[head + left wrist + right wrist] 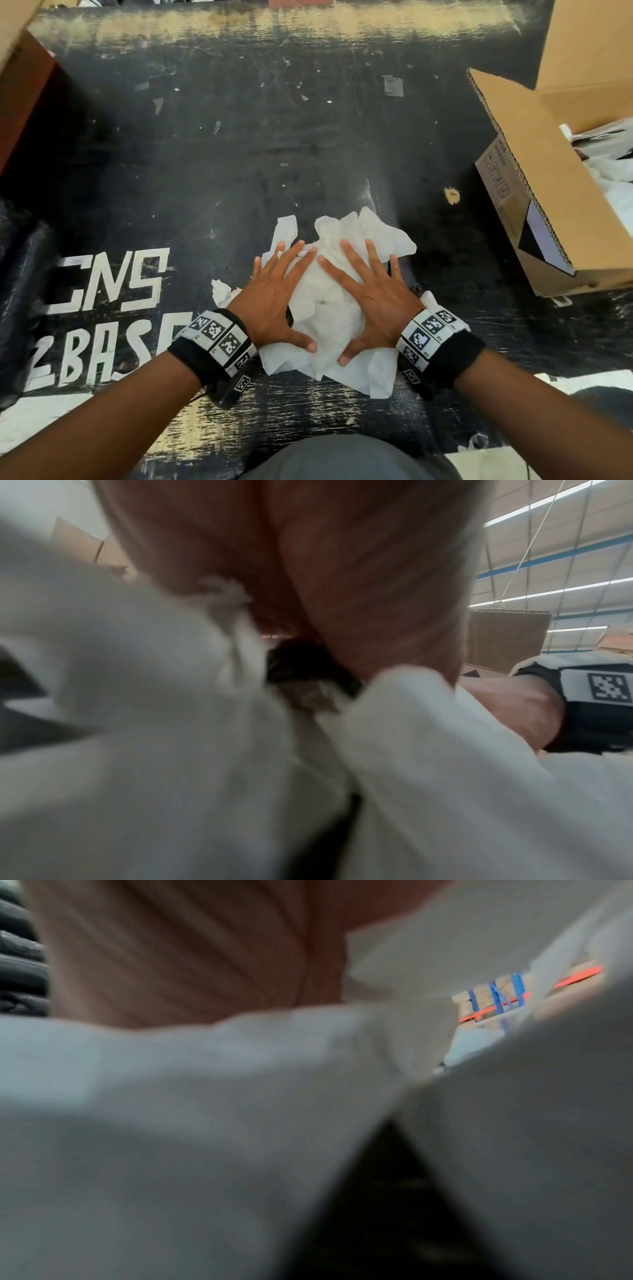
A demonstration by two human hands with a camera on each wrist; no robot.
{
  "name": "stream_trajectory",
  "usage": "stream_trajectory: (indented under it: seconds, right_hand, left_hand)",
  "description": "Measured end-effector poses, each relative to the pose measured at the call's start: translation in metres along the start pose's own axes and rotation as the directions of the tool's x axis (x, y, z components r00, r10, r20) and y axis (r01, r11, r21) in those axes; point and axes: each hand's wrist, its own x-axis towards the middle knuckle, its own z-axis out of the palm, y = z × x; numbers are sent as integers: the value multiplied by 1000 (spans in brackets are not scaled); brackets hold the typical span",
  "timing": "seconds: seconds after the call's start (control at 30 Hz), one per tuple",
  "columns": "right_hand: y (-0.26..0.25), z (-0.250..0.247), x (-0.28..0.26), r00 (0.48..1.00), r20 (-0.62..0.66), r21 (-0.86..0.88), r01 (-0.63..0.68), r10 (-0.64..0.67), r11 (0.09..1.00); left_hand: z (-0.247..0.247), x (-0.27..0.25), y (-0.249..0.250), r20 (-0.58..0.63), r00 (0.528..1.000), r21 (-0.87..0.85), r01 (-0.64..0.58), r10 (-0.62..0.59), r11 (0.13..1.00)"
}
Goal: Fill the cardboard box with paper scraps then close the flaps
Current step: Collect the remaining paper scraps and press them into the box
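A heap of crumpled white paper scraps (pixel 329 301) lies on the black painted table (pixel 239 154) in front of me. My left hand (pixel 274 298) lies flat on the heap's left side, fingers spread and straight. My right hand (pixel 373 301) presses flat on its right side in the same way. The cardboard box (pixel 534 212) stands at the right edge with its flaps up and white paper (pixel 613 161) inside. Both wrist views are blurred: white paper (pixel 154 750) under a palm (pixel 342 574), and white paper (pixel 205 1123) under the other palm (pixel 171 947).
Small paper bits and tape scraps dot the far half of the table. White letters (pixel 109 284) are painted on its left part. Another cardboard piece (pixel 20 68) stands at the far left corner. My wristbands carry black-and-white markers (pixel 219 335).
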Motion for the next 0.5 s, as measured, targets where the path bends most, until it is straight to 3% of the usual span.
stream_trajectory:
  seconds: [0.2,0.3,0.5]
  right_hand:
    - [-9,-4,22,1000,12,23,-13,13,1000]
    - [-11,-9,25,998,-51,63,-28,32,998]
    - [-20,-19,38,991,-115,49,-59,64,997]
  left_hand:
    - [12,6,1,-157,987,-232,-3,-34,973]
    - [13,4,8,-280,957,-203,21,-79,979]
    - [12,9,26,-432,885,-305,39,-175,952]
